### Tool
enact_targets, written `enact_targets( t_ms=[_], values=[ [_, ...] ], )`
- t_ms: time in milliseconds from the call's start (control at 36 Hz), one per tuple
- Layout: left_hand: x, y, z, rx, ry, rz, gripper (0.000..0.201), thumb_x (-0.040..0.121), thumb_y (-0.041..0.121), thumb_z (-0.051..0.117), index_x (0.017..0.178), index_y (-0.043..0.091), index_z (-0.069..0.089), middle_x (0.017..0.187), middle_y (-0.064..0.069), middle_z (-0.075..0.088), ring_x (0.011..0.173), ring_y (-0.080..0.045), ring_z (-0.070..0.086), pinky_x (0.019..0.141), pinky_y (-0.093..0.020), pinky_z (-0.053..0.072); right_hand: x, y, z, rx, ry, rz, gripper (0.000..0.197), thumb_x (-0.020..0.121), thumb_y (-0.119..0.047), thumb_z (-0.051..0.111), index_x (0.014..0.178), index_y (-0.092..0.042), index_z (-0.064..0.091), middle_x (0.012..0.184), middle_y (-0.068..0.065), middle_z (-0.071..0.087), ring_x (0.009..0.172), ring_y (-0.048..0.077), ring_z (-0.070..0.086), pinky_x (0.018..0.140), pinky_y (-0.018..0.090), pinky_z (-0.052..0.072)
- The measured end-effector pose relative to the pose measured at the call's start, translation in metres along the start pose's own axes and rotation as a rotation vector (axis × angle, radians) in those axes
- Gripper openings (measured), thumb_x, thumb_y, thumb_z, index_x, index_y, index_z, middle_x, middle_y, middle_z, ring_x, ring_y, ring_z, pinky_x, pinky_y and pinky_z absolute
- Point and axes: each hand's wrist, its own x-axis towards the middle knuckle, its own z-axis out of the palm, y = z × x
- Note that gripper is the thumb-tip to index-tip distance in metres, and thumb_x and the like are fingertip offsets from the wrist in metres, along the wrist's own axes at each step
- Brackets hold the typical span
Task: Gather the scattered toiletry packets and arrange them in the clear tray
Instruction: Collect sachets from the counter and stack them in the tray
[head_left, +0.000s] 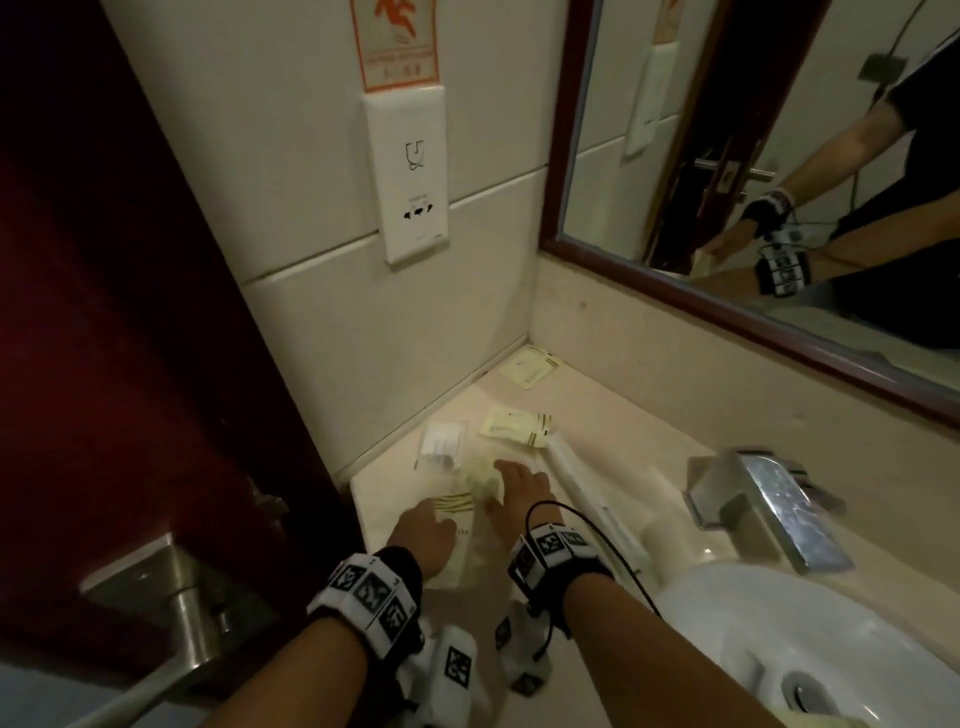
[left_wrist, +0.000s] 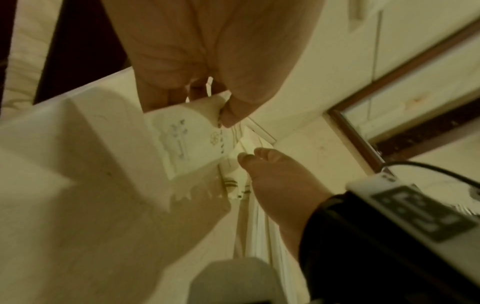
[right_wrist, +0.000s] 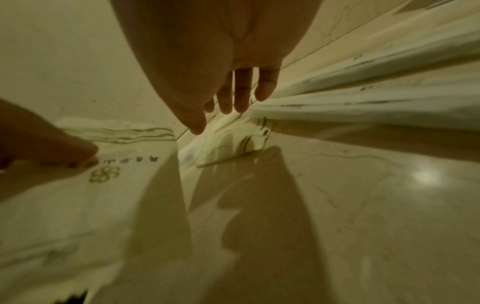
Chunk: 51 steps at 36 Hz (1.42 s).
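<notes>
My left hand (head_left: 423, 530) pinches a long packet (head_left: 454, 525); right hand (head_left: 522, 486), fingers loosely spread, reaches the crumpled packet (head_left: 485, 480). Pinch its edge, not slide it.

The scene is viewed by the head camera from above, facing forward and down at the counter (head_left: 613, 431) corner where tiled wall and mirror (head_left: 779, 156) meet, with both forearms seen from behind. The left wrist view is taken close under the left hand (left_wrist: 207, 61), aimed along its fingers towards the same corner. The right wrist view is set very low, almost at the counter surface, beneath the right hand (right_wrist: 221, 61). Both hands and the flat packet (head_left: 457, 525) (left_wrist: 192, 144) (right_wrist: 124, 156) are shared by all three views
</notes>
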Motion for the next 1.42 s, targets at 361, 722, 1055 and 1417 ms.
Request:
enact_targets(
  t_ms=[361,722,1055,1417],
  values=[
    [0.029,-0.028,0.004,-0.472,0.118,-0.193,0.004,0.094,0.016,0.046,0.094,0.014,0.043,0.116,-0.023,0.057,0.107,-0.039,0.058,0.095,-0.055,0.049,0.032,0.014,0.015,-0.070,-0.100,0.096,0.070,0.088,-0.027,0.053,0.148,-0.024,0.018,0.155,0.000,0.014,0.138,0.031,0.023,0.112,0.043,0.029],
    [0.014,-0.016,0.006,-0.539,0.143,-0.226,0.012,0.095,0.011,0.044,0.106,0.011,0.040,0.120,-0.020,0.058,0.110,-0.038,0.056,0.098,-0.051,0.047,0.012,0.015,0.018,-0.042,0.017,0.135,0.075,0.086,-0.031,0.059,0.147,-0.017,0.018,0.147,0.010,0.028,0.132,0.031,0.030,0.108,0.039,0.033],
    [-0.010,-0.001,0.006,-0.710,0.067,-0.238,0.016,0.094,0.010,0.040,0.108,0.014,0.047,0.120,-0.016,0.058,0.110,-0.038,0.057,0.093,-0.056,0.050,-0.023,0.015,-0.005,-0.043,0.042,0.097,0.052,0.092,-0.039,0.049,0.135,-0.011,0.041,0.134,0.012,0.050,0.123,0.031,0.044,0.104,0.037,0.037],
    [-0.051,0.035,0.020,-0.891,-0.106,-0.186,0.025,0.097,0.009,0.038,0.119,0.011,0.049,0.124,-0.018,0.057,0.114,-0.038,0.056,0.085,-0.048,0.052,-0.098,0.035,-0.041,0.451,0.256,0.060,0.039,0.091,-0.045,0.038,0.101,-0.017,0.064,0.099,0.009,0.068,0.097,0.034,0.055,0.088,0.039,0.039]
  ],
)
